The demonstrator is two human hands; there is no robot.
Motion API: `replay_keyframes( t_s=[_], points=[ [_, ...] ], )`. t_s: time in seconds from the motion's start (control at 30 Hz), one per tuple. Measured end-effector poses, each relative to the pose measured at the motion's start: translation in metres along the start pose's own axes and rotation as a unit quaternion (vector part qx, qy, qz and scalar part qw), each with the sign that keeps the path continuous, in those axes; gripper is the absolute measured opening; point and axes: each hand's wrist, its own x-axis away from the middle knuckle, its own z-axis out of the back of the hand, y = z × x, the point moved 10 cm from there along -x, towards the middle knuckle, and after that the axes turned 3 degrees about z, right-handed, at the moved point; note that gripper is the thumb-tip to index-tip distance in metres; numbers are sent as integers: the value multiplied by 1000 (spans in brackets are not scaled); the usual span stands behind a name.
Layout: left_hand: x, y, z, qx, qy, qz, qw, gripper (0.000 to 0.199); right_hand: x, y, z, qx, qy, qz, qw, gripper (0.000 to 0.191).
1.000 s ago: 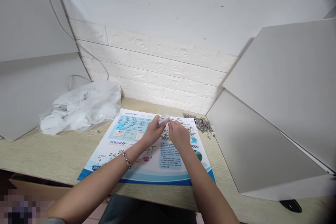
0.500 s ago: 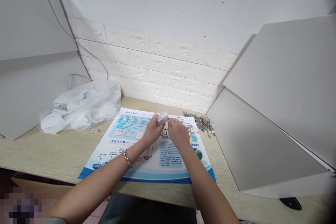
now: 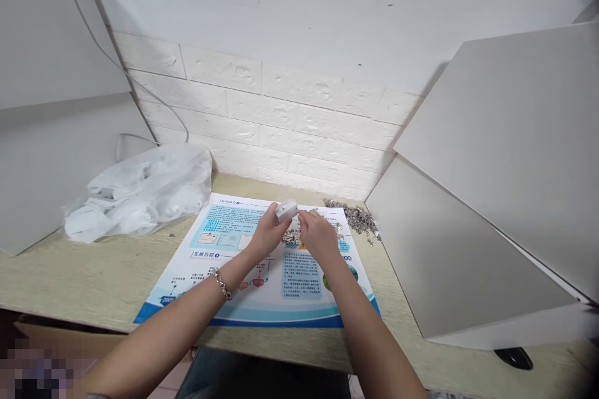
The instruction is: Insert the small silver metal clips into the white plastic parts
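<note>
My left hand (image 3: 269, 230) is closed around a small, whitish, rounded plastic piece (image 3: 286, 209), held up over a printed poster sheet (image 3: 253, 317). Its exact kind is too small to make out. Right beside it, the fingers of my right hand (image 3: 319, 234) are pinched together at the piece's right edge; whatever they grip is hidden. Below and between the hands lies a little heap of small shiny metal pieces (image 3: 291, 238) on the sheet. A larger pile of silvery metal pieces (image 3: 360, 220) spreads past the sheet's far right corner.
To the left, a clear plastic bag (image 3: 150, 190) full of white round items rests on the wooden table (image 3: 70, 274). Pale panels (image 3: 486, 199) flank both sides, and a white brick-patterned wall (image 3: 276, 115) stands behind. A dark object (image 3: 513, 358) sits at lower right.
The view has shifted slightly, so the scene sits a little further left. The whitish piece looks slightly turned in my left hand; my right hand still pinches beside it.
</note>
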Motion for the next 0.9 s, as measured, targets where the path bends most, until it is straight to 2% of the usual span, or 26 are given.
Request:
replay_keyframes(
  t_s=[0.27,0.5,0.77,0.9],
  points=[
    [-3,-3,-2,1,-17,-13,1000,12,1,-2,2,-36,-10,27,999,32],
    [-4,-1,-5,3,-46,-16,999,14,2,-5,2,28,-13,29,999,31],
    [-5,-2,-6,5,-48,-30,998,16,0,-7,4,33,-5,35,999,31],
    [-4,0,-4,6,-34,-34,999,15,0,-4,4,10,6,16,1000,33]
  ],
)
